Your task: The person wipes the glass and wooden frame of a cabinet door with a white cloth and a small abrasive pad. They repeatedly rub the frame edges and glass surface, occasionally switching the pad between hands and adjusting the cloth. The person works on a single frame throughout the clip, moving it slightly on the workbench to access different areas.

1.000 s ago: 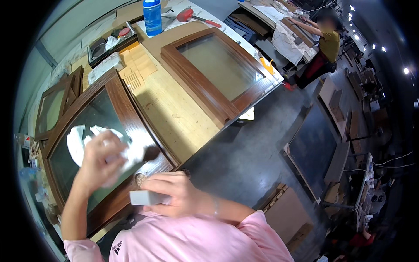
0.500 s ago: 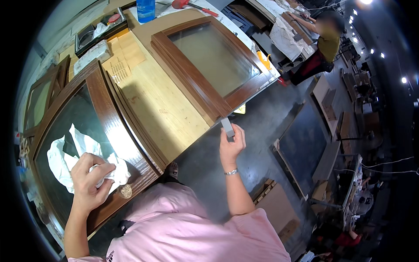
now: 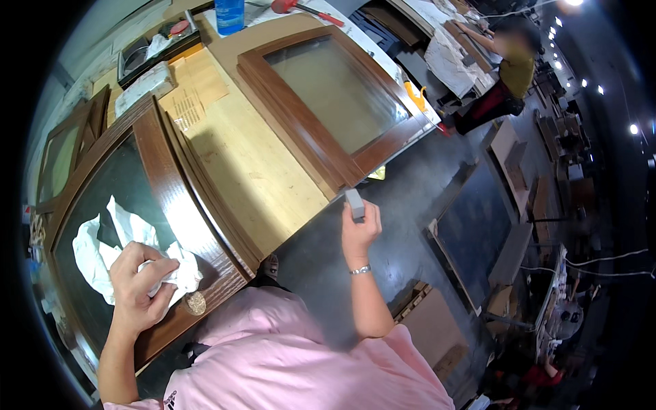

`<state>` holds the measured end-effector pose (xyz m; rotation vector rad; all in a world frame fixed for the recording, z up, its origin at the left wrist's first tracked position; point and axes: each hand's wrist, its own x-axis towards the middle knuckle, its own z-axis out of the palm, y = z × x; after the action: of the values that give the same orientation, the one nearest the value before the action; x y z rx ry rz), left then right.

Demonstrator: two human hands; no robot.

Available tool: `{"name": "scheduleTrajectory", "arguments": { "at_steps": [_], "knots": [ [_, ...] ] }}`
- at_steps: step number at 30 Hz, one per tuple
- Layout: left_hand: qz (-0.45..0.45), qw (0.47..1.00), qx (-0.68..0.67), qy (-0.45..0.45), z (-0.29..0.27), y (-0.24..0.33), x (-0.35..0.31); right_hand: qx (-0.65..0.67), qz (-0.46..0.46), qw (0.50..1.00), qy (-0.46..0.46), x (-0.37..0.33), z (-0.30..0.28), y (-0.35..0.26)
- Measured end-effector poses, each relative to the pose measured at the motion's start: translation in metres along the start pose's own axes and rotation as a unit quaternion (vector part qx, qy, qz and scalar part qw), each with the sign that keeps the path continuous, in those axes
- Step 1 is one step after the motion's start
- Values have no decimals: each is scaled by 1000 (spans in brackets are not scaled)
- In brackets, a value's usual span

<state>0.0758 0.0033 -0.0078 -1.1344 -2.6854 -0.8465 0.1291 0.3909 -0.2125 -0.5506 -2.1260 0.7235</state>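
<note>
My left hand [image 3: 140, 281] is closed on a crumpled white cloth [image 3: 94, 254], pressed against the glass of a brown wooden door [image 3: 152, 147] at the left. A small round golden piece [image 3: 195, 303] shows on that door's near edge, beside the hand. Out past the table edge, my right hand [image 3: 361, 231] grips a small grey rectangular block [image 3: 354, 203] between thumb and fingers, held up in the air. Just beyond the block lies the near corner of a second glass-paned brown door [image 3: 335, 96], flat on the table.
Bare light wood of the table [image 3: 236, 147] lies between the doors. Farther back are a black tray [image 3: 160, 51] of small items, a blue bottle [image 3: 229, 17] and a red-handled tool [image 3: 283, 6]. An orange tool [image 3: 414, 96] rests by the right door. Another person [image 3: 514, 68] works at the far right.
My right hand has drawn slightly nearer, and the grey block has turned to show more of its end. My left hand and the cloth have barely shifted.
</note>
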Motion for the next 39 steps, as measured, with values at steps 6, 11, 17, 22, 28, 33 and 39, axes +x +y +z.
{"name": "scheduleTrajectory", "arguments": {
  "at_steps": [6, 11, 17, 22, 28, 33, 39],
  "knots": [
    [-19, 999, -17, -30, -2, 3, 9, 136, 111, 984, 15, 4, -7, -15],
    [86, 988, 55, -118, -1, 51, 16, 227, 91, 969, -46, 25, -10, -70],
    [10, 997, 64, -39, -13, 58, -29, 447, 158, 872, -121, 26, -32, -169],
    [2, 987, 152, -53, -3, 71, -66, 559, 42, 771, -301, -17, -39, -257],
    [-156, 961, 228, 24, -53, 51, -209, 504, 15, 738, -448, -50, -37, -303],
    [-428, 809, 117, 384, -115, 31, -326, 391, -86, 796, -454, -68, -36, -316],
    [-170, 961, 161, 147, -87, 36, -234, 375, -158, 845, -347, -90, -19, -320]
  ]
}}
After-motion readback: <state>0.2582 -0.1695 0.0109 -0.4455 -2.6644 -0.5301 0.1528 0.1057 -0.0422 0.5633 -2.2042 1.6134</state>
